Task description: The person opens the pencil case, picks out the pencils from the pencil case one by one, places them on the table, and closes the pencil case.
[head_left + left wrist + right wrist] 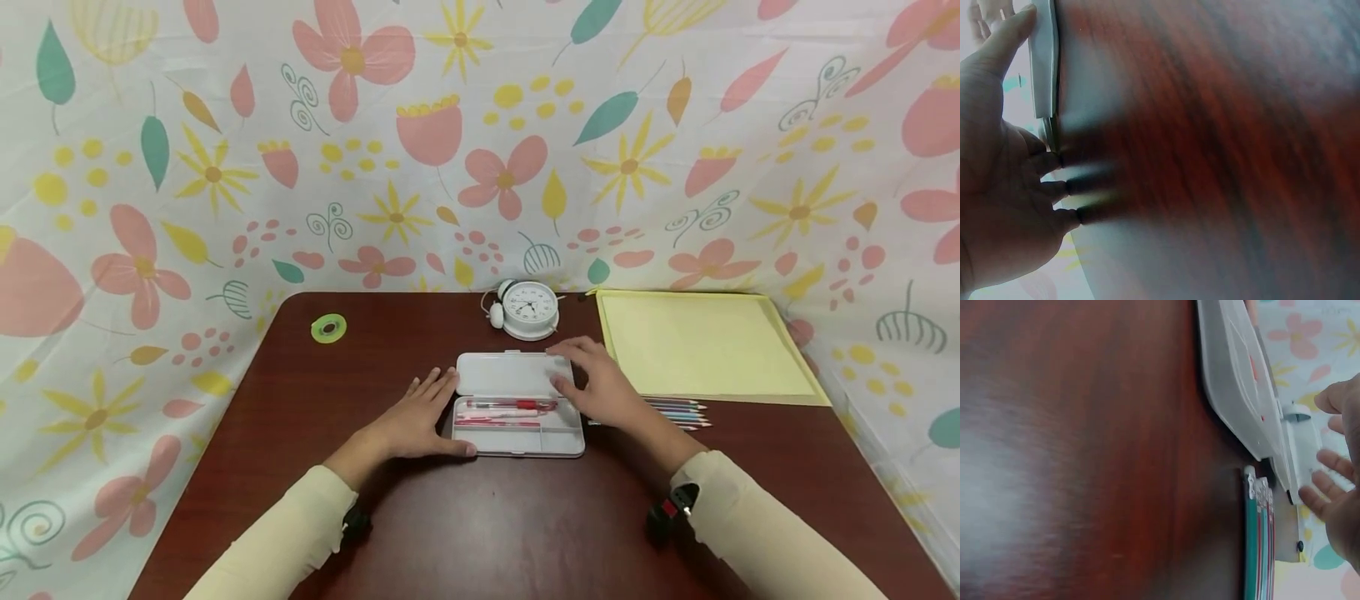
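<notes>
A white pencil case (562, 442) lies opened flat in the middle of the table, its lid (502, 374) folded back. Pens, among them one with a red grip (528, 405), lie in its upper compartment. My left hand (414, 423) rests beside the case's left end, fingers spread; the thumb touches the front left corner, and the left wrist view shows it along the case wall (1044, 69). Over the lid's right end is my right hand (600, 385), its fingers loosely bent. It holds nothing, and whether the fingertips touch the lid is hard to tell.
Several pencils (684, 414) lie right of the case, partly under my right forearm. Behind them is a yellow-edged zip folder (708, 350). A white alarm clock (529, 304) stands behind the case. A green tape roll (318, 329) sits at the back left. Patterned cloth surrounds the table.
</notes>
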Demonstrator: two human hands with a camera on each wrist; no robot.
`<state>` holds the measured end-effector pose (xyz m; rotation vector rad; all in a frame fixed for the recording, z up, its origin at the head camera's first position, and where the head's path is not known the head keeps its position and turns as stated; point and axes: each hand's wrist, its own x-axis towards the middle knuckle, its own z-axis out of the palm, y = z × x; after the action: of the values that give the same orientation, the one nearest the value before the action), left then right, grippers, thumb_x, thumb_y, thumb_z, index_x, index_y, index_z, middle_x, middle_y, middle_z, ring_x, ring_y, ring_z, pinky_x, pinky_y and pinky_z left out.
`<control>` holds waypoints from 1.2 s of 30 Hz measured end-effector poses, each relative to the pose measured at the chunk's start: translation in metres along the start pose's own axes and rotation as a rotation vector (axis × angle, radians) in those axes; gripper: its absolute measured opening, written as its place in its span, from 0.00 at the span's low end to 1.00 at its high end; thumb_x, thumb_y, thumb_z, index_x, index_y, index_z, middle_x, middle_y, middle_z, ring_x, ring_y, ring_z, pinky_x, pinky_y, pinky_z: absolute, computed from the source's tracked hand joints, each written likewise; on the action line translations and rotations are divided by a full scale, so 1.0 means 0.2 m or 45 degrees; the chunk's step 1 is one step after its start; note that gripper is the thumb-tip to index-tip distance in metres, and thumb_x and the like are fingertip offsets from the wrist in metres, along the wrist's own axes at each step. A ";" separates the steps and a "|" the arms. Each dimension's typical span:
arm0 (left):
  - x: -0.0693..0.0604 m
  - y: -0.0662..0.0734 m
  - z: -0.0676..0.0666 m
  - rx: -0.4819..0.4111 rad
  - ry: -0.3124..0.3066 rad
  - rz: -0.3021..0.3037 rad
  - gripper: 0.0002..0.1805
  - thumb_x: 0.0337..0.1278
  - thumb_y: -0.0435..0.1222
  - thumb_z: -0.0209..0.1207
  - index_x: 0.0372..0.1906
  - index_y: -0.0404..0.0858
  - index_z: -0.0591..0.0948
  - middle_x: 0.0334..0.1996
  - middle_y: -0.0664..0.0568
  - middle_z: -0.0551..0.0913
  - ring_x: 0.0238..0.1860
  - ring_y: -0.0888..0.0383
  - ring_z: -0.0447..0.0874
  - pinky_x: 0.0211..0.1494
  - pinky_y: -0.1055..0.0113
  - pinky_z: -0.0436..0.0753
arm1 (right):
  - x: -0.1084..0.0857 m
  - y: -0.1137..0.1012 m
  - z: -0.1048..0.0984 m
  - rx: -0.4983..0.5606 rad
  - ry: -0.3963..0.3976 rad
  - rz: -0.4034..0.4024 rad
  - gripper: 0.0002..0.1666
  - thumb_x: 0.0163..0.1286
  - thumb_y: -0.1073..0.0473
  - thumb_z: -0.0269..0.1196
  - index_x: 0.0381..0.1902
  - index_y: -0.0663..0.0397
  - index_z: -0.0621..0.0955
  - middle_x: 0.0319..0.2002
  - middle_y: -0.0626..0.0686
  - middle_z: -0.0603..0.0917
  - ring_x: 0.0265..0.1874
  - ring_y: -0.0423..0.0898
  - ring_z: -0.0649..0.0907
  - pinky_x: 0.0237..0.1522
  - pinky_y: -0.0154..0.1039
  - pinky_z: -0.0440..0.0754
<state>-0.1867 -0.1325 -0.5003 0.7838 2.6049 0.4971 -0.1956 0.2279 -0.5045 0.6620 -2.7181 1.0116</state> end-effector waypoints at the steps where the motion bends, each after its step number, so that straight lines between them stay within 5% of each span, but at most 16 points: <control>1: 0.00 0.00 0.00 -0.001 0.001 0.000 0.72 0.59 0.75 0.68 0.92 0.39 0.46 0.93 0.46 0.44 0.94 0.42 0.37 0.93 0.38 0.45 | 0.01 0.01 0.00 0.032 -0.004 0.041 0.27 0.76 0.62 0.72 0.70 0.58 0.84 0.66 0.64 0.82 0.64 0.64 0.83 0.65 0.64 0.83; 9: 0.00 0.01 0.01 0.003 0.014 0.008 0.74 0.57 0.76 0.67 0.92 0.39 0.46 0.93 0.45 0.46 0.94 0.41 0.39 0.93 0.37 0.46 | 0.06 0.04 -0.01 0.327 -0.178 0.390 0.40 0.84 0.52 0.65 0.85 0.58 0.66 0.79 0.72 0.73 0.78 0.73 0.75 0.75 0.70 0.77; 15: 0.00 0.02 0.03 -0.016 0.066 -0.017 0.78 0.54 0.75 0.71 0.93 0.41 0.40 0.93 0.46 0.45 0.93 0.43 0.42 0.93 0.38 0.48 | 0.08 0.03 -0.02 0.364 -0.168 0.469 0.38 0.85 0.51 0.64 0.85 0.56 0.67 0.78 0.70 0.75 0.77 0.72 0.76 0.76 0.69 0.76; 23: 0.00 0.03 0.03 -0.038 0.098 -0.057 0.81 0.51 0.75 0.72 0.92 0.40 0.37 0.93 0.43 0.44 0.93 0.45 0.43 0.93 0.42 0.50 | 0.06 -0.06 -0.09 0.336 -0.050 0.371 0.35 0.83 0.55 0.67 0.81 0.56 0.71 0.73 0.67 0.81 0.75 0.68 0.80 0.75 0.68 0.78; 30: -0.01 0.03 0.02 -0.053 0.111 -0.058 0.80 0.53 0.76 0.71 0.92 0.39 0.39 0.92 0.40 0.45 0.93 0.43 0.43 0.93 0.40 0.50 | 0.01 -0.16 -0.17 0.314 0.032 0.168 0.32 0.81 0.60 0.69 0.78 0.55 0.74 0.69 0.64 0.81 0.70 0.67 0.81 0.71 0.69 0.81; 36: -0.03 0.03 0.02 -0.022 0.103 -0.054 0.78 0.56 0.76 0.69 0.92 0.38 0.38 0.92 0.38 0.45 0.93 0.41 0.43 0.93 0.39 0.50 | -0.05 -0.15 -0.16 0.220 0.054 -0.028 0.20 0.78 0.59 0.72 0.65 0.46 0.86 0.57 0.51 0.83 0.57 0.52 0.84 0.59 0.52 0.86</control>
<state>-0.1780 -0.1300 -0.5001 0.7150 2.6811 0.5491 -0.1723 0.2326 -0.4659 0.6877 -2.6023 1.2507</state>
